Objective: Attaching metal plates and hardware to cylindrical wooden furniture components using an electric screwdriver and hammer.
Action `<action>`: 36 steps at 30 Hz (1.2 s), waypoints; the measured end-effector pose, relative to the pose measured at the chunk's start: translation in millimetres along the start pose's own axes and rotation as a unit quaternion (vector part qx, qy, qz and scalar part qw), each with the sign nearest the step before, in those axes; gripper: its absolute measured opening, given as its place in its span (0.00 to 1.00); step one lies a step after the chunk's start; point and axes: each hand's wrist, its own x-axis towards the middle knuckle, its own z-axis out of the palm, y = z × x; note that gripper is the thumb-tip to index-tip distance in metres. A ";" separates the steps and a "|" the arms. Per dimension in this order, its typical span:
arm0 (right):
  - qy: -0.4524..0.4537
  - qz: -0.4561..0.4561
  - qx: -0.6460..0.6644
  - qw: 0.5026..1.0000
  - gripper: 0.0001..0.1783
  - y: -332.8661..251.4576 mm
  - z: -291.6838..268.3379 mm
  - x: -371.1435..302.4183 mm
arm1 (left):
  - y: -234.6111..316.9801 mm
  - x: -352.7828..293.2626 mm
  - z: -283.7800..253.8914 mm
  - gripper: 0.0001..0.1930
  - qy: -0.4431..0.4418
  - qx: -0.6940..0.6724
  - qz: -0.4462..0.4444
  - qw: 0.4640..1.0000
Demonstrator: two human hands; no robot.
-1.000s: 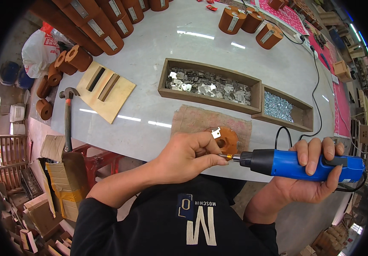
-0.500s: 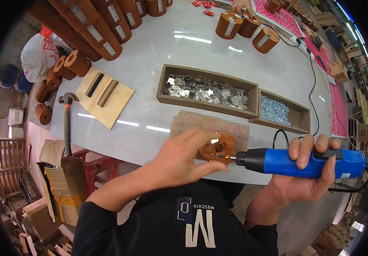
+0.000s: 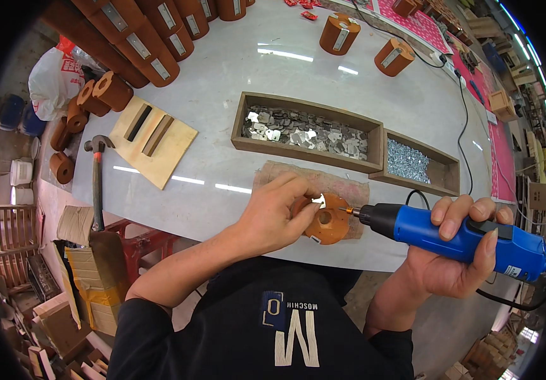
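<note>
My right hand [image 3: 460, 250] is wrapped round a blue electric screwdriver [image 3: 434, 231]. Its bit points left, over the right side of a round brown block [image 3: 335, 233] with a hole in its middle. My left hand [image 3: 279, 214] is at the block's left side, with thumb and forefinger closed on a small shiny metal plate [image 3: 319, 201] at the block's far edge. Another small plate [image 3: 315, 239] shows at the near edge. Beneath the block lies a worn cloth [image 3: 273, 177]. Whether a screw sits on the bit is too small to tell.
Beyond the cloth stand a wooden box of metal plates [image 3: 308, 156] and a box of screws [image 3: 384, 174]. A hammer [image 3: 98, 183] and a slotted board [image 3: 165, 166] lie left. Brown cylinders [image 3: 338, 35] stand at the back; a power cord [image 3: 462, 136] runs along the right.
My left hand has moved up to the far plate and pinches it. The screwdriver bit has drawn away from the near edge, up and right. At the back, another person's hand and one cylinder are gone.
</note>
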 end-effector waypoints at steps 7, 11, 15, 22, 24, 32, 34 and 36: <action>0.180 -0.022 -0.105 0.978 0.18 37.8 -32.6 -1.8 | 0.0 8.1 -5.6 0.08 -0.044 0.032 0.045 0.998; 0.219 -0.055 -0.145 0.963 0.19 70.8 -45.4 -2.3 | 10.2 8.8 -10.5 0.06 -0.057 0.047 -0.003 0.997; 0.205 -0.046 -0.160 0.965 0.17 87.7 -50.9 -7.3 | 17.0 11.4 -16.7 0.06 -0.090 0.024 -0.099 0.991; 0.201 -0.029 -0.166 0.965 0.16 93.1 -52.7 -8.0 | 0.3 34.0 -27.7 0.06 -0.147 -0.176 -0.217 0.949; 0.224 -0.041 -0.145 0.963 0.16 83.6 -52.9 -7.4 | -7.6 48.5 -37.8 0.06 -0.261 -0.167 -0.235 0.921; 0.166 -0.033 -0.032 0.985 0.15 25.2 -49.8 -11.9 | 1.3 83.3 -41.1 0.10 -0.372 -0.037 -0.226 0.900; 0.123 -0.027 -0.011 0.992 0.15 11.7 -42.8 -10.9 | -0.1 84.5 -39.7 0.10 -0.376 -0.024 -0.217 0.900; 0.109 -0.028 0.001 0.994 0.15 2.3 -37.6 -10.1 | 0.6 86.3 -39.4 0.10 -0.378 -0.010 -0.208 0.902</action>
